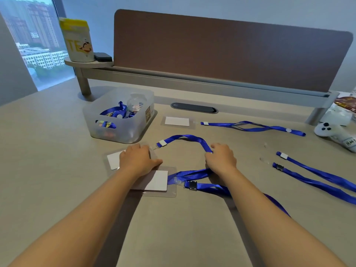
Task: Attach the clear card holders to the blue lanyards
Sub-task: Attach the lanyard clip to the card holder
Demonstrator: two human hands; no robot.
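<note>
1. A clear card holder (159,183) with a clipped blue lanyard (204,186) lies nearest, just below both hands.
2. The left hand (137,158) presses flat, fingers spread, on a second card holder (112,160).
3. The right hand (220,158) pinches that holder's looped lanyard (189,138).

- Lanyards (189,138): bright blue, with white tabs
- Card holders (171,189): clear, holding white cards
- Worktop (57,151): plain beige
- Divider panel (221,53): brown
- Bin (119,116): frosted translucent
</note>
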